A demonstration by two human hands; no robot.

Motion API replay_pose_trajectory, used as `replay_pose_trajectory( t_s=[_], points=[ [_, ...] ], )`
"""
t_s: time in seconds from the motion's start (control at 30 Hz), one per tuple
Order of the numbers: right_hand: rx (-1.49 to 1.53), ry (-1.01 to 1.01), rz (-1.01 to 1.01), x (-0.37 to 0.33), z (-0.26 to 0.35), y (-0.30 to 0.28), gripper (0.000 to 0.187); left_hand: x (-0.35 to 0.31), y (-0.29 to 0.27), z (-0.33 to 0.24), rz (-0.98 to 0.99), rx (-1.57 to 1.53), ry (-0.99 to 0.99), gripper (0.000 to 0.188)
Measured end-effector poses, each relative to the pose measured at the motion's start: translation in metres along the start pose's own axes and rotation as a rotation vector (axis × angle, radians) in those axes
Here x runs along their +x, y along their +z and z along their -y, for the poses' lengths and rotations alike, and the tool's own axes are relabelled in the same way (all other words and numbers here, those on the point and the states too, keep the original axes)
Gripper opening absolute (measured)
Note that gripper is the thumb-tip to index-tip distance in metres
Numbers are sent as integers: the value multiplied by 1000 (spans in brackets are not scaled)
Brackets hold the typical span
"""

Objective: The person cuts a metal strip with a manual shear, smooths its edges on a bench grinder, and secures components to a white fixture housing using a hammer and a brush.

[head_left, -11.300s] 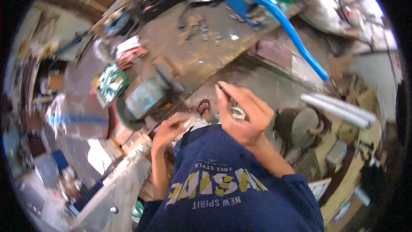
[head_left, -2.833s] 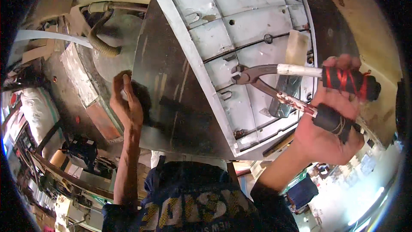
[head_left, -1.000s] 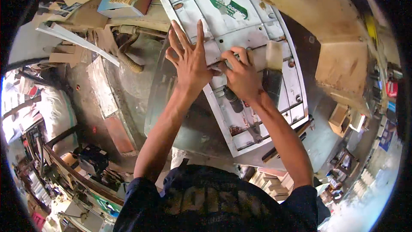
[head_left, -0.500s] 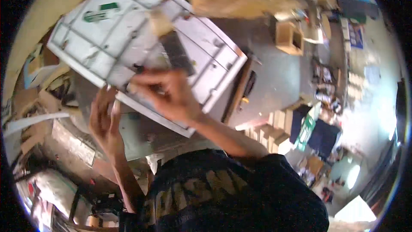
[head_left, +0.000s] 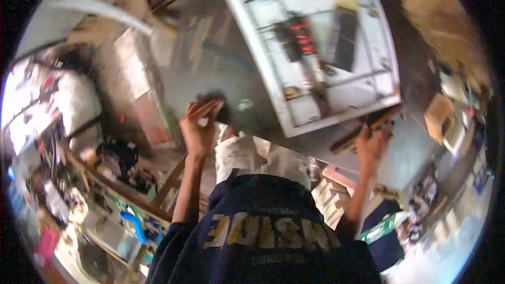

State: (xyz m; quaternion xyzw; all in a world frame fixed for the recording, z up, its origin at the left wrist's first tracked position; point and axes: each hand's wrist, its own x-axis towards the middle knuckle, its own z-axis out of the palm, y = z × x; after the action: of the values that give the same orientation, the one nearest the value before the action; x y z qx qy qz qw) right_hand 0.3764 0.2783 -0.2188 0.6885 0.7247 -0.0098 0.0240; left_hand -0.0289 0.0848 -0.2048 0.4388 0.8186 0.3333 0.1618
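One dark strip (head_left: 386, 115) at my right hand (head_left: 372, 144), long axis slanting up rightward beside white panel (head_left: 315, 126); left hand (head_left: 198, 130) well apart, half-curled. Blur: cannot tell either grasp.

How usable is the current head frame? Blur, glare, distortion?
Head view: motion blur throughout, leaving it unclear whether the right hand touches the dark strip; head view, left: the white sack is overexposed; head view, lower right: glare washes out detail; head view: fisheye bends the edges of the white panel, and the corners are black.
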Motion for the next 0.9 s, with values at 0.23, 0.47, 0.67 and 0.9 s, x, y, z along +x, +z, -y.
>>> replay_pose_trajectory(
  t_s=[0.23,0.47,0.67,0.9],
  points=[
    [-103,63,260,37,15,-32,52,-22,8,-15,-404,4,-261,55],
    [990,387,29,10,19,-89,28,-45,39,12,-430,-557,-476,105],
    [952,33,396,-136,160,-71,24,-42,57,24,-390,-633,-429,115],
    [699,-555,346,-166,204,-16,28,-40,57,23,-334,-903,-578,112]
  ],
)
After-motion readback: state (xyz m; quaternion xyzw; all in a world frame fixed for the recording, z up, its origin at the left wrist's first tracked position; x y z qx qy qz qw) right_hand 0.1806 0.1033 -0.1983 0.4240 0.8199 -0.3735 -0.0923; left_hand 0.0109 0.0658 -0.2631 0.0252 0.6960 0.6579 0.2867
